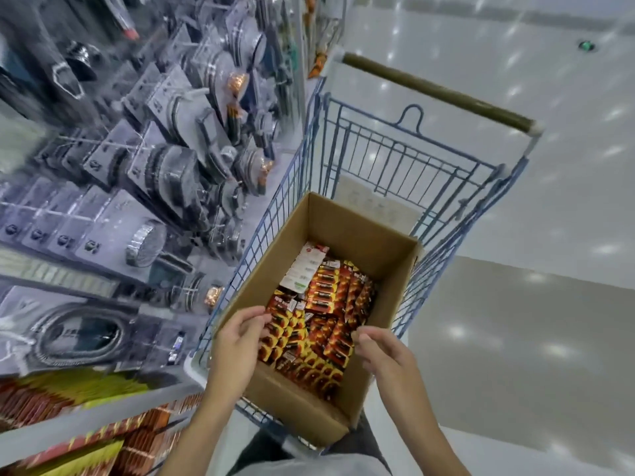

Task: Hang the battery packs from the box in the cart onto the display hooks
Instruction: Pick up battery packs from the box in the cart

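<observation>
Both hands hover low over the open cardboard box [302, 407]. The left hand [237, 338] reaches in across the near left corner. Its fingers are bent and their tips lie right at the edge of the battery packs [319, 324]. Motion blur hides whether the thumb and fingers have pinched a pack or only touch it. The right hand [386, 353] is over the near right side with its fingers drawn together and curled downward just above the packs, and whether it grasps anything cannot be told either.

The packs fill the bottom of the box in overlapping rows of red, yellow and black cards, most of them lying flat or slightly tilted. A few white-backed cards [302, 269] lie toward the far left corner. The box sits at an angle inside the blue wire cart [285, 201], near the end closest to the person, and the dark handle bar [436, 91] is at the far end.

To the left of the cart stands the display — its hooks [197, 92] carry grey blister packs, heavily smeared by blur. Below them a shelf [68, 396] holds rows of red and yellow packs. A glossy pale floor [515, 338] stretches away on the right.
</observation>
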